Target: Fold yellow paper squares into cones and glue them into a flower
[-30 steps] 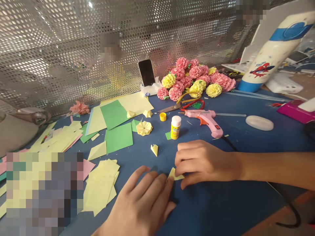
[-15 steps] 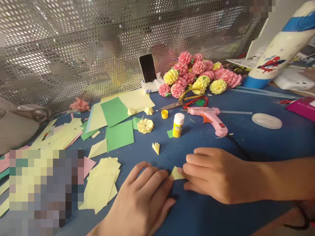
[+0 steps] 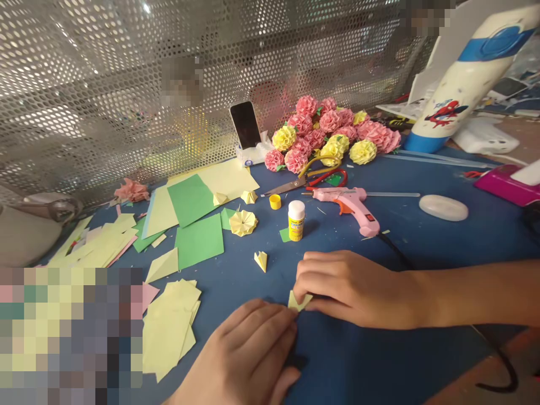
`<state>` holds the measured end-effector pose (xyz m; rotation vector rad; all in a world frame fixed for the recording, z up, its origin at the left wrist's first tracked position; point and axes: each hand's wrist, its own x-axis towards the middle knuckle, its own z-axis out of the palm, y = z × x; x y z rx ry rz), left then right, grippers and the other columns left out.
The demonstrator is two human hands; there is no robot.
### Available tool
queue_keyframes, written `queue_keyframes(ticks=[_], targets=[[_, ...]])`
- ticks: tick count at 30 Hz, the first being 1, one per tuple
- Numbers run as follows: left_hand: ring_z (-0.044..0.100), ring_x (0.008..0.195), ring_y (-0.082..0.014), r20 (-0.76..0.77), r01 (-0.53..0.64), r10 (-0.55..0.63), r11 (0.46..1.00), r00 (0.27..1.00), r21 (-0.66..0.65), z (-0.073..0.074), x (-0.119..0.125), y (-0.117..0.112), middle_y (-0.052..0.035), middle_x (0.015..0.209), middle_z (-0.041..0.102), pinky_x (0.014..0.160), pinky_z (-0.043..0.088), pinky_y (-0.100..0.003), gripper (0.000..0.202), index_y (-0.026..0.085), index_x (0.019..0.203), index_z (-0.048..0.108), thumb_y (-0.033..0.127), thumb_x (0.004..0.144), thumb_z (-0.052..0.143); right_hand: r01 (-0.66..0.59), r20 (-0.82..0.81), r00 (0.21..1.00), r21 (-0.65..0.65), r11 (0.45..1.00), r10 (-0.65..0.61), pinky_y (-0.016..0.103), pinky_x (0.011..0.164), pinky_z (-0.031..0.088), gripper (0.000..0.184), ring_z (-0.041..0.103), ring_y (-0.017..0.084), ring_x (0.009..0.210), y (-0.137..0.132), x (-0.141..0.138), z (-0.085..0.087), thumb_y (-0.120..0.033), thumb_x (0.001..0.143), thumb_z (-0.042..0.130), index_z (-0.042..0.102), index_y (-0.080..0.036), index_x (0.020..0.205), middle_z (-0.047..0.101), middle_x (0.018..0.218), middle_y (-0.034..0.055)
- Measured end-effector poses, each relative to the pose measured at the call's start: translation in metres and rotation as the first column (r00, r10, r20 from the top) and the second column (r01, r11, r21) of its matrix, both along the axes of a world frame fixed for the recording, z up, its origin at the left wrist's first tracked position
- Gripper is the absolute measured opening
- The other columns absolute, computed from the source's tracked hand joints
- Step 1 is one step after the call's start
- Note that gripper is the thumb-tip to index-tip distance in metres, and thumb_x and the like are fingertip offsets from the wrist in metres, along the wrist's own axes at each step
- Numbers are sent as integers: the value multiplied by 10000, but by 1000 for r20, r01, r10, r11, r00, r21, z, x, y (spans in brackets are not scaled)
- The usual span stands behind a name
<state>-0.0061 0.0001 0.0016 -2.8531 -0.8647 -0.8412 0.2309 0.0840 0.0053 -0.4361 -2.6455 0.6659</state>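
A small piece of folded yellow paper [image 3: 298,300] lies on the blue table between my hands. My right hand [image 3: 343,289] is closed on its right side, with the fingertips pressed down over it. From the left, my left hand [image 3: 253,349] reaches the paper's lower left corner with its fingers together; its fingertips are partly hidden. Just beyond them are a small folded yellow paper cone [image 3: 261,261] and a yellow glue bottle [image 3: 296,222] with a white top. A round pleated yellow paper piece [image 3: 243,223] sits farther back.
Yellow paper sheets [image 3: 171,326] and green sheets [image 3: 200,242] lie at left. Scissors [image 3: 291,185], a pink glue gun [image 3: 350,205] with its cord and a white oval object [image 3: 442,207] are behind my right hand. Paper flowers [image 3: 324,132], a phone [image 3: 246,126] and a bottle [image 3: 459,90] stand at the back.
My right hand has moved slightly left, and its fingers now cover more of the folded paper. My left fingers are closer together. The view has shifted a little.
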Motion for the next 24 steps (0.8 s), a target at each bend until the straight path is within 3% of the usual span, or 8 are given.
queue_keyframes(ticks=[4, 9, 13, 16, 21, 24], targets=[[651, 1170, -204, -171, 64, -72, 997, 983, -47, 8, 2, -4, -79, 1247, 704, 1042, 513, -316, 367, 103, 1151, 690, 337, 1038, 432, 11, -34, 999, -195, 981, -18, 254, 821, 435, 140, 564, 144, 897, 2, -1, 5, -58, 878, 585, 619, -173, 950, 647, 935, 11], [582, 1270, -188, -234, 114, -124, 992, 964, -55, 10, 7, -7, -55, 1338, 650, 1090, 462, -306, 358, 154, 1268, 638, 265, 1057, 371, 28, -26, 999, -179, 984, -33, 230, 762, 428, 132, 565, 126, 846, 2, -3, 2, -62, 887, 622, 634, -168, 964, 659, 901, -2], [683, 1030, -198, -150, 14, -26, 997, 988, -79, 6, 10, -5, -70, 1090, 741, 978, 540, -315, 392, 115, 1181, 682, 377, 1030, 431, -44, -68, 997, -79, 996, 39, 246, 758, 425, 74, 551, 142, 835, 3, -2, -2, -138, 957, 579, 652, -150, 964, 663, 888, 25], [670, 854, -193, -114, -96, 88, 993, 990, -64, 8, 10, -3, -72, 963, 721, 843, 567, -327, 368, 116, 1151, 692, 340, 1032, 426, -29, -72, 997, -65, 997, 24, 248, 743, 421, 79, 542, 144, 817, 4, -2, -3, -154, 960, 584, 659, -142, 939, 655, 855, 28], [615, 858, -194, -117, -142, 136, 989, 984, -48, 5, 9, -2, -72, 968, 686, 835, 516, -324, 321, 135, 1138, 693, 293, 1023, 438, 9, -54, 998, -87, 996, -14, 242, 743, 415, 114, 544, 135, 806, 6, -1, -2, -186, 963, 593, 661, -155, 877, 649, 838, 13], [580, 869, -200, -61, -145, 142, 988, 988, -53, -2, 7, -2, -78, 982, 661, 853, 484, -344, 328, 153, 1129, 694, 273, 1025, 408, -6, -54, 999, 5, 1000, 6, 247, 723, 414, 157, 540, 139, 794, 8, 1, -1, -172, 983, 550, 662, -156, 874, 649, 832, 18]])
